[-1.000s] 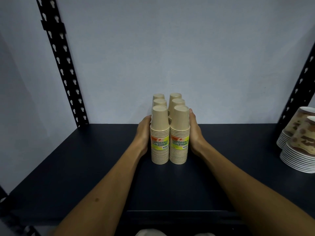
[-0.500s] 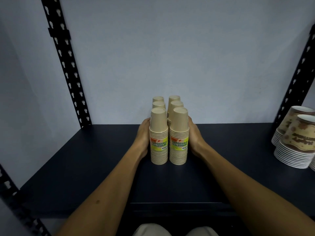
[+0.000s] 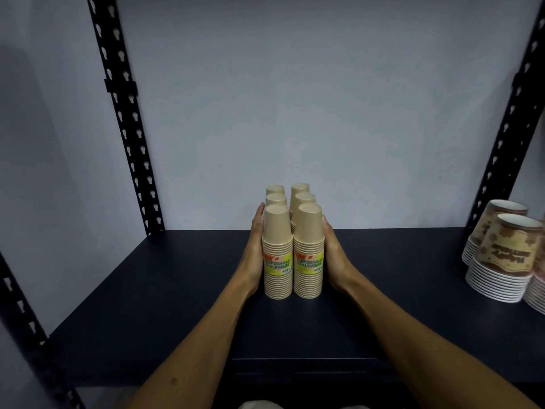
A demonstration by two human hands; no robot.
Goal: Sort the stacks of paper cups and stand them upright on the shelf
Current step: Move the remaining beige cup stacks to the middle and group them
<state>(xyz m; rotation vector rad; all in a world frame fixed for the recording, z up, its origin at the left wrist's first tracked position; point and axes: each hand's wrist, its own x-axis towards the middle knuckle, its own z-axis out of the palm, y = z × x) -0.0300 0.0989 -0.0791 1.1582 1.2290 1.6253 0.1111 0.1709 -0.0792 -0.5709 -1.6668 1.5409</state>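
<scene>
Several stacks of plain tan paper cups (image 3: pixel 292 249) stand upside down in two rows on the dark shelf (image 3: pixel 147 290), near its middle. The two front stacks carry yellow labels. My left hand (image 3: pixel 256 249) lies flat against the left side of the group, fingers straight. My right hand (image 3: pixel 332 255) presses flat against the right side. Both palms squeeze the rows together. The back stacks are partly hidden behind the front ones.
Stacks of brown-patterned paper cups (image 3: pixel 501 255) with white rims stand at the right end of the shelf. Black perforated uprights rise at the back left (image 3: pixel 124 113) and back right (image 3: pixel 510 119). A pale wall closes the back.
My hands stay pressed on the sides of the tan stacks. The view has shifted slightly, bringing more of the patterned cups and left upright into sight.
</scene>
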